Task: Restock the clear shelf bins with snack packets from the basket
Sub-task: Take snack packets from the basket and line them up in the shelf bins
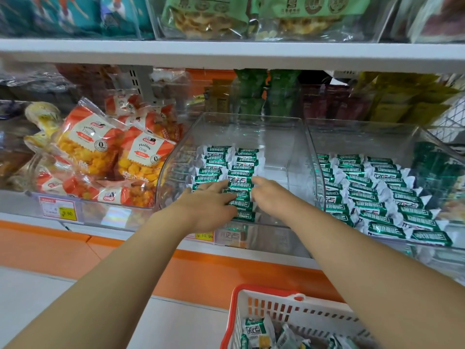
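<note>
A clear shelf bin (284, 137) in the middle holds two rows of green-and-white snack packets (227, 162) along its left side; its right half is bare. My left hand (208, 202) lies flat on the front packets with straight fingers. My right hand (270, 195) rests just to their right, its fingertips touching the edge of the right row. A white basket with a red rim (232, 313) stands at the bottom of the view with more of the same packets (256, 331) inside. My arms hide the bin's front corner.
A second clear bin (412, 137) to the right is packed with the same green packets (377, 195). To the left lie orange bags of hollow crisps (88, 144). A white shelf board (226, 55) runs overhead. Price tags (60, 209) line the orange shelf edge.
</note>
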